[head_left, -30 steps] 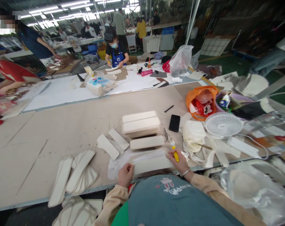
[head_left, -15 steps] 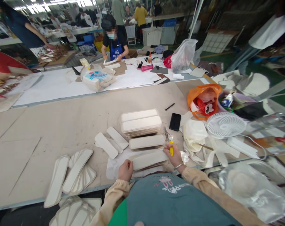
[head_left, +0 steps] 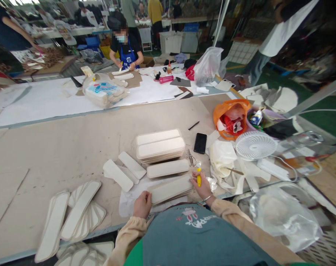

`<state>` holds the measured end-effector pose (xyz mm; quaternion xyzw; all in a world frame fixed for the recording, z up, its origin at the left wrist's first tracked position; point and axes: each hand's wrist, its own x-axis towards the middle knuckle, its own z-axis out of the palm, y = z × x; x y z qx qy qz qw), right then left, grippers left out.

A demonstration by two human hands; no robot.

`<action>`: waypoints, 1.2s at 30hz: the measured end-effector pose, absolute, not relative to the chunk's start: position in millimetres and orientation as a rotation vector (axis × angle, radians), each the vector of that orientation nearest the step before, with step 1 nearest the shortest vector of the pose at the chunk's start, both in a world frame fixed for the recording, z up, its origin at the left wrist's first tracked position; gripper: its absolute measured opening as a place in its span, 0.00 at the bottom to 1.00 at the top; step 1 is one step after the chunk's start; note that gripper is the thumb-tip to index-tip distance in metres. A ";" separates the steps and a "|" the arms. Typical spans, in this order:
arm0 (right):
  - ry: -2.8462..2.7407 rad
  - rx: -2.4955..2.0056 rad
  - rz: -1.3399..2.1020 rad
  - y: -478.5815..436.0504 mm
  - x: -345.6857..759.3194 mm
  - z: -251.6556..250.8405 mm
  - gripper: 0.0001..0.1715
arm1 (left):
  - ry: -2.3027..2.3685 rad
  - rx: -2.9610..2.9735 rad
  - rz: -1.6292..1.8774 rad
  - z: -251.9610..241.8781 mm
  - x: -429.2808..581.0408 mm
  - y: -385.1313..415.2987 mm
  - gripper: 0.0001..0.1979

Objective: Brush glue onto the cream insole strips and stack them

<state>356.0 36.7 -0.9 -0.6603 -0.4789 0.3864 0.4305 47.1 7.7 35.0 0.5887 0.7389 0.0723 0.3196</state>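
At the bottom centre, the left hand [head_left: 142, 204] is closed around the near end of a stack of cream pads [head_left: 170, 189]. The right hand [head_left: 203, 186] presses the far end while also gripping a yellow-handled tool [head_left: 198, 179]. The stack lies tilted close to the table [head_left: 59, 147] edge. Under an uneven squeeze, I judge the pads could fan apart or slip towards the lap, and the tool could scuff the top pad. Its tip is too small to identify. Higher up, the scissors [head_left: 190, 159] blur into the clutter at right.
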 end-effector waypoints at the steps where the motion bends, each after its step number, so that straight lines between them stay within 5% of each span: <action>1: -1.196 -1.655 0.969 36.0 356.1 -0.7 0.18 | 1.940 1.549 0.188 35.1 46.8 7.9 0.09; 11: -1.273 -1.711 0.957 36.4 353.4 -3.8 0.17 | 1.944 1.521 0.188 33.4 45.1 8.3 0.07; 17: -1.327 -1.774 0.939 37.7 352.5 -5.3 0.18 | 1.950 1.466 0.217 34.6 44.0 8.0 0.16; 36: -1.398 -1.812 0.905 37.5 353.2 -5.2 0.20 | 2.026 1.262 0.326 42.9 48.0 9.7 0.09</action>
